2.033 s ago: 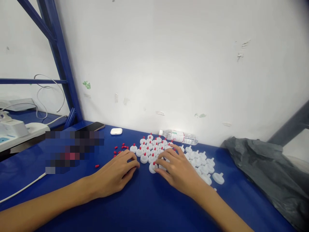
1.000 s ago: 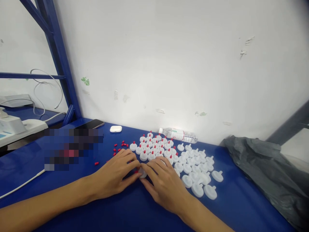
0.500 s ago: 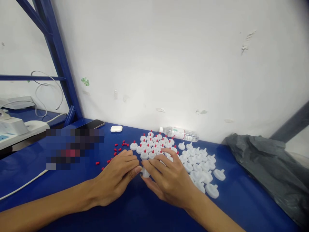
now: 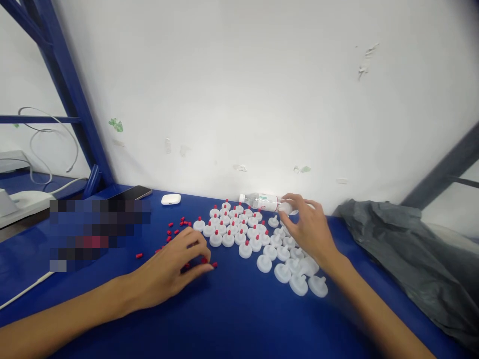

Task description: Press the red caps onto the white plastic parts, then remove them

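My left hand [image 4: 183, 262] rests low over the blue table, thumb stretched out and fingers curled apart. Small red caps lie under and around it, with one red cap [image 4: 214, 265] by the thumb tip. Farther right, my right hand [image 4: 309, 224] pinches a white round plastic piece [image 4: 285, 208] between thumb and fingers, in front of the bottle. Below that hand sit several white round pieces with bare stubs [image 4: 283, 272]. In the middle, several like pieces stand close together, red caps on their stubs [image 4: 228, 238].
A clear water bottle [image 4: 262, 201] lies along the wall. At the back left are a white earbud case [image 4: 171, 199] and a dark phone [image 4: 138, 192]. A grey plastic bag [image 4: 396, 249] covers the right side. Part of the left is pixelated.
The hands, together over a white piece half a second ago, have parted. My right hand has moved right and back and grasped a white piece. My left hand's fingers have opened.
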A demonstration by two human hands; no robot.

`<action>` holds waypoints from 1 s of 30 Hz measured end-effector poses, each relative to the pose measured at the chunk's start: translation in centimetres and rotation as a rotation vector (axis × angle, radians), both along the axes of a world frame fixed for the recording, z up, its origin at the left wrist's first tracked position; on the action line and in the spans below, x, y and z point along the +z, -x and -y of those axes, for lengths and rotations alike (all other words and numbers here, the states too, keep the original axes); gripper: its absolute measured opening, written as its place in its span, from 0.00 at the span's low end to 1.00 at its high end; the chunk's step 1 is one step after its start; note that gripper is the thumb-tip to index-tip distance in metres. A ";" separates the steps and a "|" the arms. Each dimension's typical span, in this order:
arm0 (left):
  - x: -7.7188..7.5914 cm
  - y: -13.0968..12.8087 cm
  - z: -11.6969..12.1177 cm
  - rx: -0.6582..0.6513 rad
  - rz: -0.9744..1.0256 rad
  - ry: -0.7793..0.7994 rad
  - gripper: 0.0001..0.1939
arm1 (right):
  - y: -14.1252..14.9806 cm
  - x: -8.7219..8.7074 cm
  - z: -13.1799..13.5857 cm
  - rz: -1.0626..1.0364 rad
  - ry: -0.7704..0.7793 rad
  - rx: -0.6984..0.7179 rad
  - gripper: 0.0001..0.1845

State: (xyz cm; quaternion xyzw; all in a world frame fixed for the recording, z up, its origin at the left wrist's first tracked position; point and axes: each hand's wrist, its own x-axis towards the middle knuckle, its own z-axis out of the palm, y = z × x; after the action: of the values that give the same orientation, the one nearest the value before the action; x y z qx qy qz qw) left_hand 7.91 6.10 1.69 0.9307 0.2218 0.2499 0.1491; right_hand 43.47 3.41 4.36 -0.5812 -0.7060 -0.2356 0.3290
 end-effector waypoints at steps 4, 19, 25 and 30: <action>-0.9 -0.4 0.5 -0.096 -0.109 -0.052 0.08 | 0.0 -0.8 -0.6 0.003 0.126 0.022 0.06; -0.8 0.0 -0.6 0.081 -0.164 -0.045 0.06 | 0.0 -1.4 -1.1 0.077 0.355 0.025 0.13; -0.8 0.0 -0.6 0.092 -0.151 -0.055 0.06 | 0.0 -1.0 -1.0 0.075 0.360 0.058 0.14; -0.6 0.0 -0.5 0.094 -0.166 -0.059 0.07 | -0.1 -1.0 -1.0 0.079 0.356 0.066 0.14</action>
State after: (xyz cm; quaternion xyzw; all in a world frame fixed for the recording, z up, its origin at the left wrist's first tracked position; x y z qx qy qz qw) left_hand 7.89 6.56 1.11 0.9408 0.2692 0.1849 0.0907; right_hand 43.59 4.36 3.33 -0.5968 -0.7678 -0.1188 0.2004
